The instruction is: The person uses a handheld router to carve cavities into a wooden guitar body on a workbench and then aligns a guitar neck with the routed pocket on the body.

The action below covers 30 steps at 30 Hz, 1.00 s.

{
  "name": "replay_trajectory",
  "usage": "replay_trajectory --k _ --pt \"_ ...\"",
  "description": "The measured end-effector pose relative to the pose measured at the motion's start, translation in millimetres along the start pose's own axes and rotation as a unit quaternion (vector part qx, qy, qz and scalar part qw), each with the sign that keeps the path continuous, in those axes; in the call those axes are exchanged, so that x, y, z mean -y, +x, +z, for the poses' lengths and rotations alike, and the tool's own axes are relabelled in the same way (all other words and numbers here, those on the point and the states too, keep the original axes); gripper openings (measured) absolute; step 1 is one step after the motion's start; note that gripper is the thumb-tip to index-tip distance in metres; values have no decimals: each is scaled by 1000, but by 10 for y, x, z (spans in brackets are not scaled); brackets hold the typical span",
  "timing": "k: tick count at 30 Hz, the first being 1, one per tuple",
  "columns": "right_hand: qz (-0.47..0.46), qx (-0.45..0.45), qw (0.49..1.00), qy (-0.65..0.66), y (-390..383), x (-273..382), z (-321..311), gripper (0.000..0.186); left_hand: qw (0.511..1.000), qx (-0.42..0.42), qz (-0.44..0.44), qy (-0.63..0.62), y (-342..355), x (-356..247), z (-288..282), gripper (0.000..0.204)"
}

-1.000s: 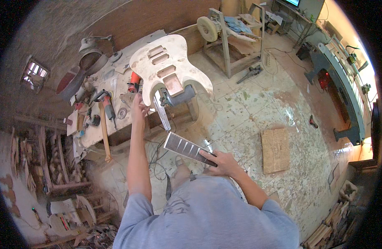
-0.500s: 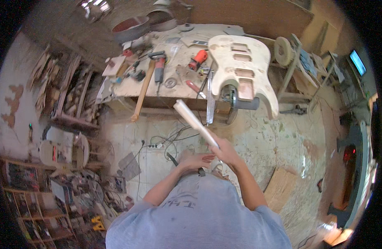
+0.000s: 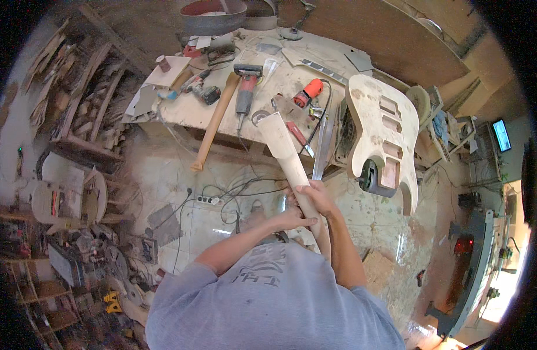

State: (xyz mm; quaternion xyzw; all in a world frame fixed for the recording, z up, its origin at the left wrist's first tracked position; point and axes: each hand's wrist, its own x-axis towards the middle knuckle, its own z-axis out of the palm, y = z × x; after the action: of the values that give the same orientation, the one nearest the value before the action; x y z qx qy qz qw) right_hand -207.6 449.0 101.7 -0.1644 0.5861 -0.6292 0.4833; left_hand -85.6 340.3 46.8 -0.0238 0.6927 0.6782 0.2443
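I hold a pale unfinished wooden guitar neck (image 3: 283, 153) upright in front of me, its headstock end pointing toward the workbench (image 3: 181, 111). My right hand (image 3: 316, 197) wraps the neck's lower part. My left hand (image 3: 293, 219) grips it just below, touching the right. An unpainted wooden guitar body (image 3: 385, 134) with routed cavities hangs off the bench's right end, apart from the neck.
On the bench lie a second wooden neck (image 3: 215, 121), a red-and-grey power tool (image 3: 246, 87), a small orange tool (image 3: 308, 93), a cordless drill (image 3: 201, 90) and metal strips. Cables and a power strip (image 3: 209, 200) trail on the dusty floor. Wood scraps crowd the shelves (image 3: 76, 116) at left.
My view has turned so the bench sits ahead. My left hand left the guitar body and joined the right on the neck, which now stands upright with its back toward me.
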Motion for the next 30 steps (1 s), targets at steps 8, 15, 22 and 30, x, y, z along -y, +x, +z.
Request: replay_trajectory --k 8,15,22,30 --pt "28 -135 979 -152 56 69 224 50 995 -2 -14 -96 231 309 -453 41" --pt "10 -167 979 -113 -57 217 262 47 998 22 46 -32 237 -82 -665 40" --pt "-30 -163 980 -111 25 329 162 49 997 18 70 17 253 -388 -843 46" --pt "-213 -369 836 -346 -724 1025 458 34 997 -44 -20 61 101 -597 -1097 40"
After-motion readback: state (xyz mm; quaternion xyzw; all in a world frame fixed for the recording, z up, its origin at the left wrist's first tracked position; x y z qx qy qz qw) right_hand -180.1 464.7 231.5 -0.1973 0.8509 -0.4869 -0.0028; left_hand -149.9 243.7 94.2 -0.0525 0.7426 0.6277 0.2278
